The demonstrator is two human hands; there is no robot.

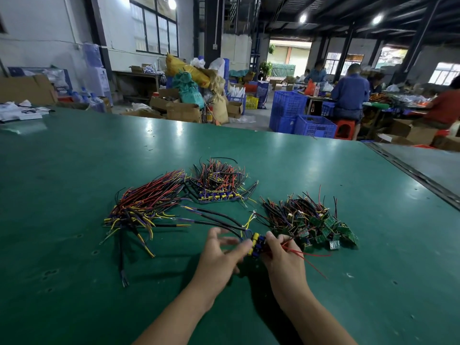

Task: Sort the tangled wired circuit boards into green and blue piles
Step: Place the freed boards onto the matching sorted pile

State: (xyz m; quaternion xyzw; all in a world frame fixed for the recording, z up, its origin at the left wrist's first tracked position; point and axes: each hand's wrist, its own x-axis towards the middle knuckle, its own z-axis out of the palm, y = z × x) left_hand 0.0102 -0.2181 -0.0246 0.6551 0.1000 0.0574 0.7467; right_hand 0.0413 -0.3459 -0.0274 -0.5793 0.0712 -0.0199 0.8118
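Observation:
Between my two hands is a small wired circuit board (256, 244) with yellow and blue parts; its black, purple and yellow wires trail up and left. My right hand (282, 255) grips its right end along with some red wires. My left hand (220, 252) is blurred, its thumb touching the board's left side and its fingers spread. A pile of green boards (321, 227) with tangled wires lies just right of my hands. A pile of blue-part boards (217, 185) sits farther back. A bundle with long red and black wires (144, 207) lies at left.
All of it lies on a wide green table (74, 170) with a metal seam (410, 170) at the right. Beyond the far edge stand blue crates (298, 115), cardboard boxes and seated people at another bench.

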